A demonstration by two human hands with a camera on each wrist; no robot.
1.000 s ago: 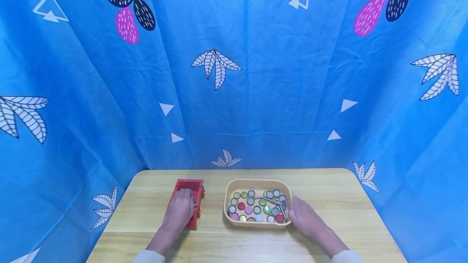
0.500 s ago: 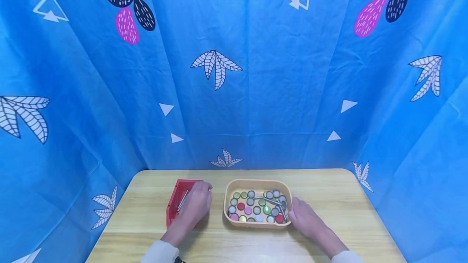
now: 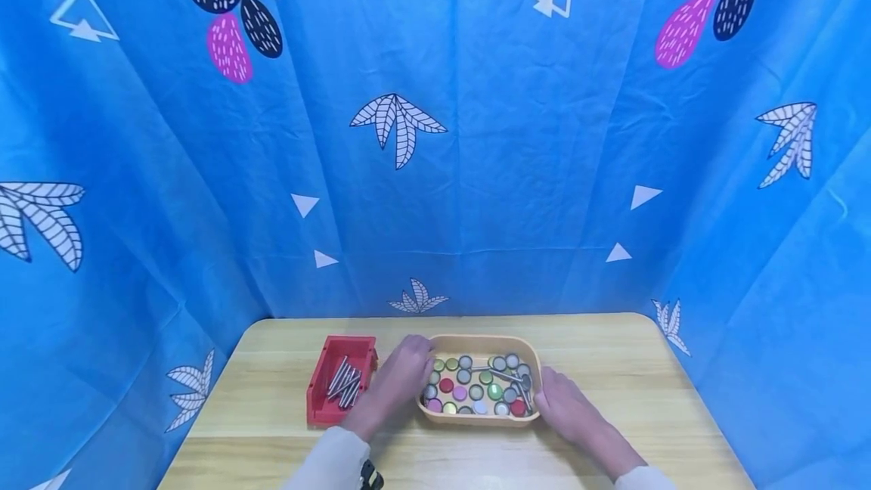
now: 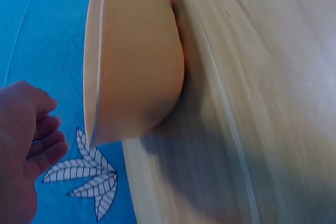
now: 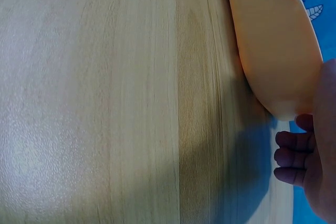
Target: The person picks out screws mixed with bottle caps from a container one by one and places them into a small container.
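A beige plastic basin [image 3: 476, 420] sits mid-table with several round bottle caps [image 3: 460, 393] and a few thin silver metal rods [image 3: 505, 375] inside. My left hand [image 3: 403, 369] is over the basin's left end in the head view; in the left wrist view its fingers curl loosely beside the rim, holding nothing. At the opposite end my right hand [image 3: 566, 403] grips the basin's rim, thumb side at the edge. To the left stands a red bin [image 3: 327, 416], holding several short silver metal rods [image 3: 345, 384] in a pile.
Both containers are on a light wooden table [image 3: 612, 354] with rounded far corners. A blue patterned cloth [image 3: 463, 210] hangs behind it and along both sides. My left forearm crosses in front of the gap between bin and basin.
My left hand has moved right, from inside the red bin to the basin's left end, uncovering the rods in the bin. My right hand has stayed on the basin.
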